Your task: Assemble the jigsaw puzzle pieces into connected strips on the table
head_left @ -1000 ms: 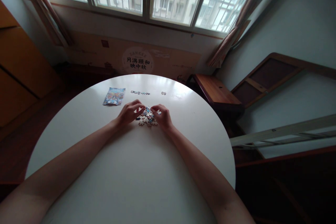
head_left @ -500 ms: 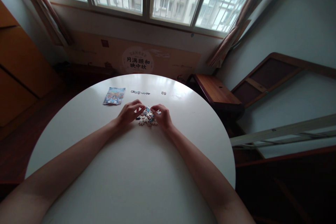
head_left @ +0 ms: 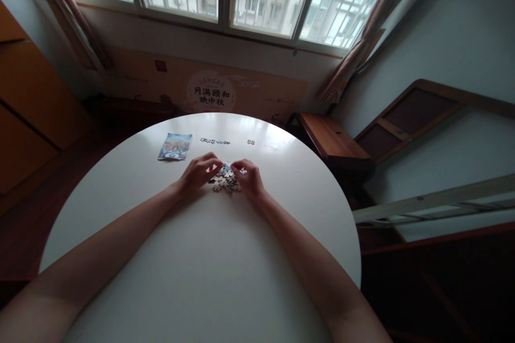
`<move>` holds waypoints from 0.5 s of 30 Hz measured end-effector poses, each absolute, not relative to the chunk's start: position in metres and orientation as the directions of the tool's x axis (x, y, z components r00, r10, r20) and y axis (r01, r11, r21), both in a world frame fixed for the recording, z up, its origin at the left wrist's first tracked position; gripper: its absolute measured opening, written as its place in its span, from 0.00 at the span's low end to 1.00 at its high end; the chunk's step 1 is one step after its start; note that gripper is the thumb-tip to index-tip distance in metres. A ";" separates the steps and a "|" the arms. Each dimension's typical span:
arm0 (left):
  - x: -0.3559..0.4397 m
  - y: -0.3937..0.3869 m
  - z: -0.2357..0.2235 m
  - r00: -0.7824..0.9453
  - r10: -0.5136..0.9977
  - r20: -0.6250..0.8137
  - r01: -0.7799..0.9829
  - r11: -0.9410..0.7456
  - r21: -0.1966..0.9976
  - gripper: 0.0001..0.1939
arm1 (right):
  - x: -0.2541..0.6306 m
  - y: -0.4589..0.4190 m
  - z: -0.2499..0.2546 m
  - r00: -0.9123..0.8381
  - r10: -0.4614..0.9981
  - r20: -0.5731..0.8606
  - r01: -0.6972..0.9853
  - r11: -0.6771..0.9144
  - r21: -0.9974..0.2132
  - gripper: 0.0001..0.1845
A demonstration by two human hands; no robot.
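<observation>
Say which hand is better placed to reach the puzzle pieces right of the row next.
Likely the right hand: the puzzle pieces lie beyond it; the left hand, left of the pile, is farther.

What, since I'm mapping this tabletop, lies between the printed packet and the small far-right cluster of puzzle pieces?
In the head view, a row of puzzle pieces lies between the packet and the cluster, with white tabletop at either end.

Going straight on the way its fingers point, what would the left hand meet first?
The left hand would probably meet the far end of the puzzle pile first, with the right hand just beyond. Height is unclear: it might pass over and touch the right hand instead.
</observation>
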State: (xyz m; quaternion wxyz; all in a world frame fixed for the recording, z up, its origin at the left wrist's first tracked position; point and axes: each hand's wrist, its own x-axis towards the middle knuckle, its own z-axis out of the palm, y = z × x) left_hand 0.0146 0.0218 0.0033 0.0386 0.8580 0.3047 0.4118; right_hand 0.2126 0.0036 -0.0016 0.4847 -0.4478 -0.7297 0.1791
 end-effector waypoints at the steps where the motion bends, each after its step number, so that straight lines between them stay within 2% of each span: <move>1: 0.015 0.022 0.003 0.474 0.558 0.681 0.494 -0.809 0.319 0.09 | 0.213 0.004 -0.002 -0.130 0.826 0.548 0.478 0.536 -0.696 0.05; 15: 0.015 0.022 0.002 0.489 0.566 0.664 0.493 -0.807 0.325 0.08 | 0.213 0.004 -0.002 -0.131 0.824 0.551 0.470 0.541 -0.698 0.05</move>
